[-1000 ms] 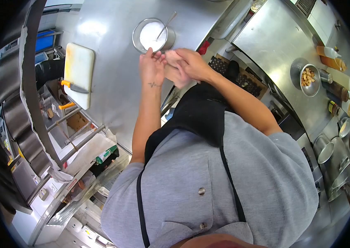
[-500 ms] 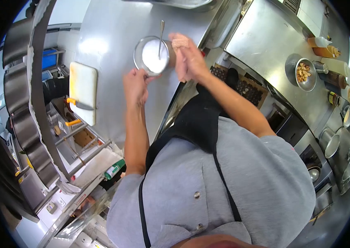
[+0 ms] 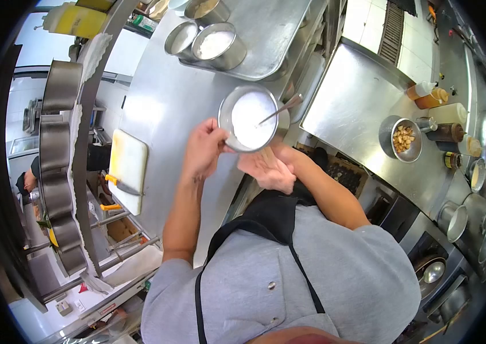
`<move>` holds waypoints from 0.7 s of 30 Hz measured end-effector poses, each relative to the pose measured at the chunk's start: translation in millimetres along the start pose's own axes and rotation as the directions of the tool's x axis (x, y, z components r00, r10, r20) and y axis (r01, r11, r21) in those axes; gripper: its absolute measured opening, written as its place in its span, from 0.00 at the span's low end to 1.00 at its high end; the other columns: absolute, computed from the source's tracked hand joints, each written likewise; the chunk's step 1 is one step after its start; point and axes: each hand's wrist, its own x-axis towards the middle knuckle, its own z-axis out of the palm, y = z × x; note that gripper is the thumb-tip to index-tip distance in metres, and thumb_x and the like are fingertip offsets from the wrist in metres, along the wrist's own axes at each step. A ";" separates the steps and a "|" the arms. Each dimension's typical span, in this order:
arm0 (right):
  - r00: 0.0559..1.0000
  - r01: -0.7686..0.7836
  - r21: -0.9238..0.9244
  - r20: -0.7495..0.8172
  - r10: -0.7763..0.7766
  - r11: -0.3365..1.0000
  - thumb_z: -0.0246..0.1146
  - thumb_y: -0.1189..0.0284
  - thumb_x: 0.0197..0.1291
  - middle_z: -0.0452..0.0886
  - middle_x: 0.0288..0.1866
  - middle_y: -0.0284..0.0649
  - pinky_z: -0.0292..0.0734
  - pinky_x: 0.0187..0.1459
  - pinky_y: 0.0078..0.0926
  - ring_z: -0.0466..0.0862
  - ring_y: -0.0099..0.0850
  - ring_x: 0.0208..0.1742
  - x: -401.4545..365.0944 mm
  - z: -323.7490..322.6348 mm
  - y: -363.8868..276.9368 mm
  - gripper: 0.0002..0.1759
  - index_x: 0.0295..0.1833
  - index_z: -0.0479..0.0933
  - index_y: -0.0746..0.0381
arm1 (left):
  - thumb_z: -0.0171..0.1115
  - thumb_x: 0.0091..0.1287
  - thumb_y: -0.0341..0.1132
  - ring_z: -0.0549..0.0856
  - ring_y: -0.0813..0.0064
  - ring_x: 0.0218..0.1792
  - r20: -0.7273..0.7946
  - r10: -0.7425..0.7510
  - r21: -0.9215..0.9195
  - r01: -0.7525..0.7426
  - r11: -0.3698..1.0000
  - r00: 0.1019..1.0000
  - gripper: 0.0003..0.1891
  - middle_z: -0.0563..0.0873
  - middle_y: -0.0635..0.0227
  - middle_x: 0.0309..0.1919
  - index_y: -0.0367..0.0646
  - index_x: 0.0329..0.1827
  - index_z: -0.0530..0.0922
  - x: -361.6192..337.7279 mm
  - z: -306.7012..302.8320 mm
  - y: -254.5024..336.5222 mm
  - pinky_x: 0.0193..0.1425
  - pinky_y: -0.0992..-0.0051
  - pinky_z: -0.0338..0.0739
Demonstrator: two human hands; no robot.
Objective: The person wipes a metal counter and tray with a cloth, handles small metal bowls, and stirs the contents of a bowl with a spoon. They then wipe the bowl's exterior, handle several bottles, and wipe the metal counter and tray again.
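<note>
My left hand is closed, thumb and fingers pinching the left rim of a round steel container. White contents, smooth and liquid-looking, show inside it. A metal spoon leans out over the container's right rim, its lower end in the white contents. My right hand is bent at the wrist just below the container's lower right side. Its fingers are partly hidden and blurred, so their grip and any contact with the container cannot be made out.
A metal tray at the back holds steel containers, one with white powder. On the left lie a white cutting board and an orange-handled knife. A bowl of browned pieces and squeeze bottles stand on the right counter.
The view has shifted, bringing the tray's containers into sight. The spoon now leans right instead of upward. My right hand has gone from flat beside the container to bent below it.
</note>
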 end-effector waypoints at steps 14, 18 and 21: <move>0.930 0.366 0.009 -0.046 -0.365 0.931 0.49 0.56 0.73 0.80 0.34 0.38 0.80 0.28 0.29 0.81 0.28 0.27 -140.1 -34.6 -53.0 0.20 0.45 0.74 0.62 | 0.60 0.60 0.26 0.82 0.69 0.31 0.203 0.225 0.381 -0.289 0.878 0.953 0.04 0.77 0.64 0.32 0.34 0.31 0.74 267.6 49.2 163.6 0.41 0.67 0.88; 0.898 0.437 0.026 -0.062 -0.435 0.899 0.50 0.56 0.72 0.79 0.34 0.37 0.78 0.26 0.29 0.79 0.28 0.26 -163.9 -43.8 -53.1 0.18 0.46 0.73 0.61 | 0.61 0.58 0.26 0.81 0.75 0.29 0.116 0.184 0.599 -0.216 0.771 0.976 0.03 0.77 0.68 0.28 0.38 0.31 0.75 342.4 12.3 159.0 0.38 0.72 0.86; 0.869 0.457 0.021 -0.226 -0.441 0.889 0.52 0.56 0.71 0.78 0.34 0.37 0.75 0.25 0.29 0.78 0.28 0.25 -167.6 -50.6 -51.8 0.17 0.47 0.72 0.60 | 0.61 0.58 0.25 0.80 0.78 0.26 0.107 0.143 0.606 -0.178 0.776 0.984 0.03 0.77 0.70 0.26 0.41 0.33 0.76 349.0 -0.6 149.7 0.33 0.75 0.83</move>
